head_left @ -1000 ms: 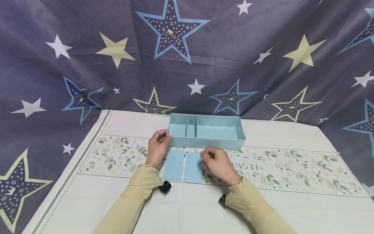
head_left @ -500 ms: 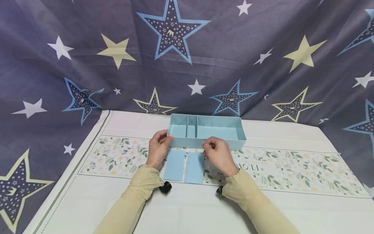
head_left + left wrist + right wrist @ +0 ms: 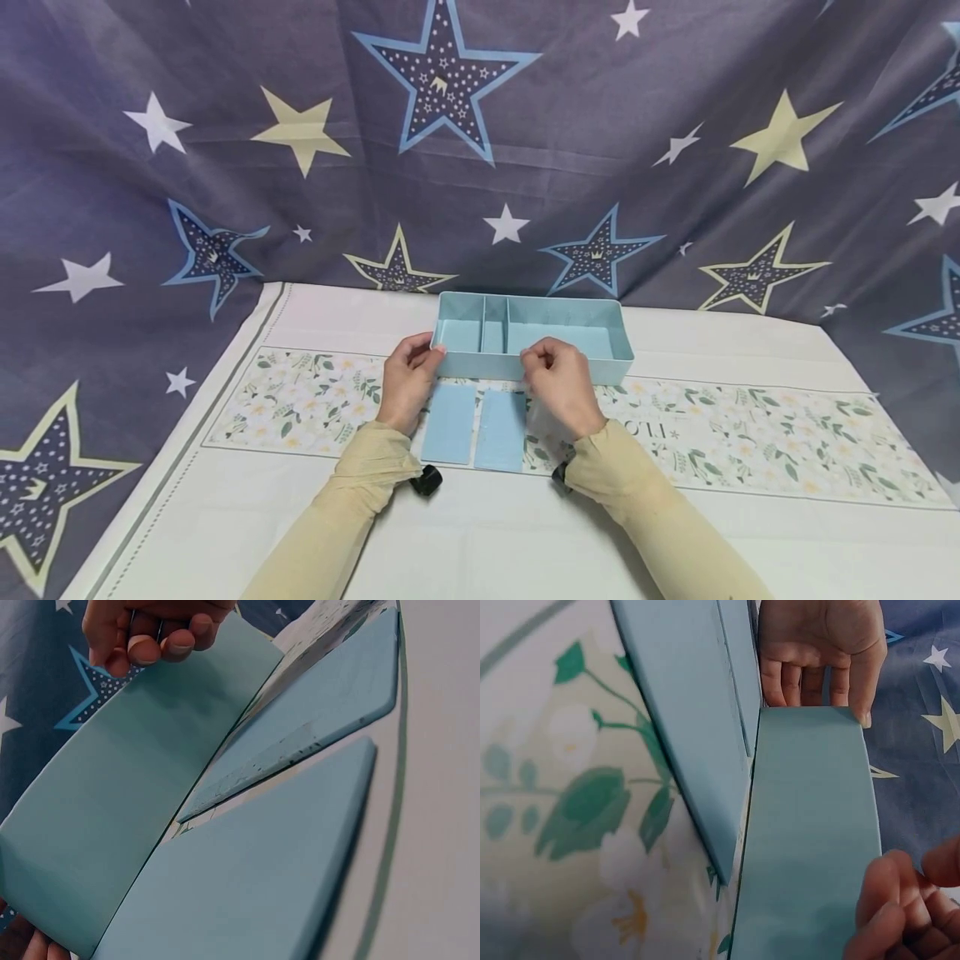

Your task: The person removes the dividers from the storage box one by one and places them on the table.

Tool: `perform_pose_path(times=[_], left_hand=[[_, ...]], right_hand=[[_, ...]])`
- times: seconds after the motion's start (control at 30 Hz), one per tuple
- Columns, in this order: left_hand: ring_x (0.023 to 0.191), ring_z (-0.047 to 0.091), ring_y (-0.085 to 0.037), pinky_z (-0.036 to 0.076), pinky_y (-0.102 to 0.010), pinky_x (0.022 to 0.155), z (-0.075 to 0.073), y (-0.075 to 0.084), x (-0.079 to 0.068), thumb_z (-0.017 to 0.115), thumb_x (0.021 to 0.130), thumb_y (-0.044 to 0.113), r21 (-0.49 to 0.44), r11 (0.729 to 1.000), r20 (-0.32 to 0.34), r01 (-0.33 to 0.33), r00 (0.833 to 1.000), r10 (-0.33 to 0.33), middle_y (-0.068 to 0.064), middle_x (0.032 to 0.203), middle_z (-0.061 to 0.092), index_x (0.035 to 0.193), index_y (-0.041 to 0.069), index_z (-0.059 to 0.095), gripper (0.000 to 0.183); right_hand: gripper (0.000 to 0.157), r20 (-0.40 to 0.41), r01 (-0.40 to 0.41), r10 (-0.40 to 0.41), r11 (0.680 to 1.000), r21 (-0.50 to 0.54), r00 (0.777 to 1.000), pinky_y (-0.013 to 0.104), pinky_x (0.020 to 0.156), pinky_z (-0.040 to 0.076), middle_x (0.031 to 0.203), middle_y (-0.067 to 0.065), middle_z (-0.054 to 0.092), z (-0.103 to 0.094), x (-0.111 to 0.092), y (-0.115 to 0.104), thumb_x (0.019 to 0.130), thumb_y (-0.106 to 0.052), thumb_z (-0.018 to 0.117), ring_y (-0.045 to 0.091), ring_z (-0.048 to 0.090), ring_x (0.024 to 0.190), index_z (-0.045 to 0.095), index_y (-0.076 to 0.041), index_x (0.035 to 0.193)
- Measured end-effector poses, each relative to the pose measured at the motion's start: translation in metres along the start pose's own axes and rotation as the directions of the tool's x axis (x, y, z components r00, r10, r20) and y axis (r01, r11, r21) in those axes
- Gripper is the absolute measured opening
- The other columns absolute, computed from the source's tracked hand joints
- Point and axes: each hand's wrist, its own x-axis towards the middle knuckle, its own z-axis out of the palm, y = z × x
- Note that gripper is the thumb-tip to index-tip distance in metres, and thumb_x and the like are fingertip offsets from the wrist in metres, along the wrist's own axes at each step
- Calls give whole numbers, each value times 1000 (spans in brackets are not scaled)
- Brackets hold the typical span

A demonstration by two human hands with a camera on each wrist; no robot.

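A light-blue divided storage box stands lengthwise across the table, with two partitions making three compartments. My left hand grips its left end, the thumb at the front corner. My right hand is at the front wall, its fingers loosely bent at the rim with nothing seen between them. Two flat blue rectangular plates lie side by side in front of the box. In the left wrist view, the farther plate shows dark specks along one edge. The right wrist view catches the curled right fingers beside the wall.
Beneath the box and plates runs a floral-printed strip on a white tablecloth. A dark curtain with stars hangs right behind the table. Black wrist cameras hang under the sleeves.
My right hand has moved away from the right plate, up to the box's front rim. The left hand, box and plates stay in place.
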Motion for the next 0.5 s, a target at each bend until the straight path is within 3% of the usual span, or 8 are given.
perform_pose_path(times=[0.27, 0.5], left_hand=[[107, 57, -20, 47, -37, 91, 0, 0, -1, 66, 91, 22, 1, 1000, 3, -10, 1000, 10, -8, 119, 58, 122, 10, 59, 34], [108, 57, -20, 47, -37, 91, 0, 0, -1, 66, 91, 21, 2, 1000, 3, -9, 1000, 9, -8, 119, 58, 123, 10, 59, 34]], right_hand=[[20, -25, 12, -12, 1000, 10, 1000, 31, 50, 49, 61, 4, 58, 2, 7, -2, 92, -15, 56, 18, 57, 50, 63, -9, 74], [19, -51, 34, -35, 999, -10, 998, 30, 48, 43, 61, 2, 58, 2, 11, -7, 91, -13, 56, 17, 53, 47, 64, -10, 73]])
